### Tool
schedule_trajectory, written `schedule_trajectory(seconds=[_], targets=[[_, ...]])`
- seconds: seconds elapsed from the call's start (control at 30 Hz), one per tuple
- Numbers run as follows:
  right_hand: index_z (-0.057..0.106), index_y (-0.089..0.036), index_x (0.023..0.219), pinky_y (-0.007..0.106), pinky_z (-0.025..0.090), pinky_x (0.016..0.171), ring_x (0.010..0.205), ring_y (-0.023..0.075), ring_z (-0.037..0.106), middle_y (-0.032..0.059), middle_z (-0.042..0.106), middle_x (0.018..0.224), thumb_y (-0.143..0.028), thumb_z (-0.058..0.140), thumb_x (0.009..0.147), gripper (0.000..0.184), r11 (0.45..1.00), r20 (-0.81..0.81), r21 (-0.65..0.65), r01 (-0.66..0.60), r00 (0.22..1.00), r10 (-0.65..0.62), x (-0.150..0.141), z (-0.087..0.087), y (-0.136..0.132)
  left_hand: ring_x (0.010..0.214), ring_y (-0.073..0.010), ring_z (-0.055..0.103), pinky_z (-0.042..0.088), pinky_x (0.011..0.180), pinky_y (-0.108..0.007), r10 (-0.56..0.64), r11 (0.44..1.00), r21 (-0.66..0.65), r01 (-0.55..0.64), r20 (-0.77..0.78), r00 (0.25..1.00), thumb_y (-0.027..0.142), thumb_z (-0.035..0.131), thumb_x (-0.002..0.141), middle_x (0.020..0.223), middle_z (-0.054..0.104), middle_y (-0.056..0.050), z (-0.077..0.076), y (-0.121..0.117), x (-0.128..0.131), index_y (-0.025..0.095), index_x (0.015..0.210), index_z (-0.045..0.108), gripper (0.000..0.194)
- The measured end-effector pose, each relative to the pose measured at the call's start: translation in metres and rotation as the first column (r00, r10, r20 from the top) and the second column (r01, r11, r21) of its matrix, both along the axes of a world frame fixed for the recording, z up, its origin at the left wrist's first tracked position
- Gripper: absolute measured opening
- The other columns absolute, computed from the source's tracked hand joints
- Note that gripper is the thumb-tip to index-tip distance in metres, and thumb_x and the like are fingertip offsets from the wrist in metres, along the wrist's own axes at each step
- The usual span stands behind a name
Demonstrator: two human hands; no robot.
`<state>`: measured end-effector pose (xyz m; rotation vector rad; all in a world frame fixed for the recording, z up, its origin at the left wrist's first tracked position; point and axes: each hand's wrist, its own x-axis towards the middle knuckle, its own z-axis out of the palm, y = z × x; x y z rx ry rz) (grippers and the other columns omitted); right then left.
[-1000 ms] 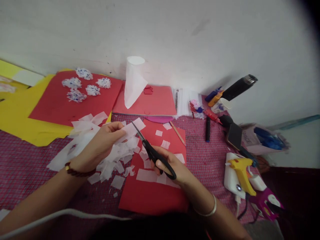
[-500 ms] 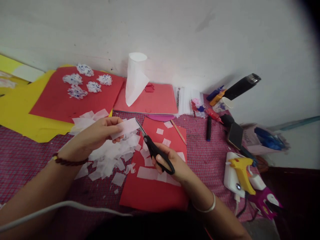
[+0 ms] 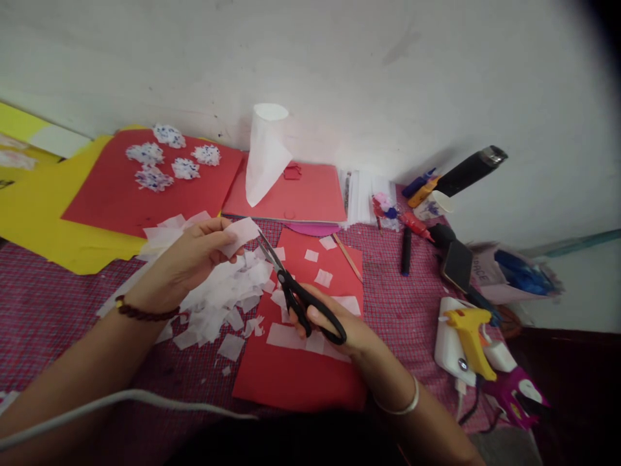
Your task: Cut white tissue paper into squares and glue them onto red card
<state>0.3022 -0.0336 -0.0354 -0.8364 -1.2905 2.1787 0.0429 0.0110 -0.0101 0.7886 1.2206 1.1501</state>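
Observation:
Between the thumb and fingers of my left hand [image 3: 206, 249] is a small piece of white tissue paper [image 3: 244, 234]. My right hand [image 3: 332, 317] holds black-handled scissors [image 3: 291, 281], their blades parted and the tips at the paper's right end. Below my left hand spreads a heap of cut tissue pieces [image 3: 213, 298]. Under the scissors lies a red sheet [image 3: 301, 382] bearing a tissue strip [image 3: 286, 338], several small squares and a thin wooden stick [image 3: 347, 255].
Several speckled paper puffs [image 3: 152, 177] sit on another red sheet [image 3: 97, 200]. A tissue roll [image 3: 264, 155] stands by the wall. At right are a marker [image 3: 406, 251], a black bottle [image 3: 470, 169], a phone [image 3: 457, 264] and a yellow glue gun [image 3: 469, 333]. A white cord [image 3: 145, 396] crosses in front.
The scissors' blades and handles have opened wider, and the tips have shifted slightly left. The paper in my left hand now looks shorter and has tilted, its right end higher.

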Motion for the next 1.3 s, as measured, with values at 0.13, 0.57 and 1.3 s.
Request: schedule_trajectory(seconds=[0.13, 0.57, 1.3], targets=[[0.054, -0.018, 0.118, 0.027, 0.04, 0.057, 0.064, 0.0116, 0.05, 0.0007, 0.055, 0.083, -0.062, 0.068, 0.078, 0.061, 1.0, 0.01, 0.005, 0.003, 1.0, -0.003, -0.001, -0.003, 0.0, 0.052, -0.0098, 0.052, 0.04, 0.051, -0.021, -0.124, 0.99, -0.067, 0.123, -0.015, 0.992, 0.023, 0.074, 0.063, 0.057, 0.056, 0.003, -0.01, -0.001, 0.002, 0.018, 0.063, 0.057, 0.018], [0.053, -0.017, 0.122, 0.025, 0.039, 0.053, 0.057, 0.0087, 0.047, -0.0019, 0.053, 0.077, -0.058, 0.068, 0.081, 0.059, 0.999, -0.001, 0.036, 0.041, 0.999, -0.041, -0.002, -0.006, -0.001, 0.049, -0.0092, 0.045, 0.034, 0.049, -0.022, -0.204, 0.978, -0.052, 0.2, -0.104, 0.973, 0.025, 0.068, 0.064, 0.056, 0.055, 0.002, -0.012, -0.005, 0.013, 0.018, 0.059, 0.055, 0.016], [0.05, -0.018, 0.129, 0.022, 0.036, 0.049, 0.054, 0.0078, 0.048, -0.0021, 0.053, 0.077, -0.057, 0.065, 0.084, 0.061, 0.995, 0.051, 0.075, 0.068, 0.996, -0.072, -0.004, -0.011, 0.001, 0.049, -0.0107, 0.046, 0.037, 0.048, -0.023, -0.183, 0.983, -0.047, 0.177, -0.218, 0.959, 0.02, 0.066, 0.061, 0.053, 0.053, 0.0, -0.01, 0.002, -0.004, 0.019, 0.052, 0.056, 0.014]])
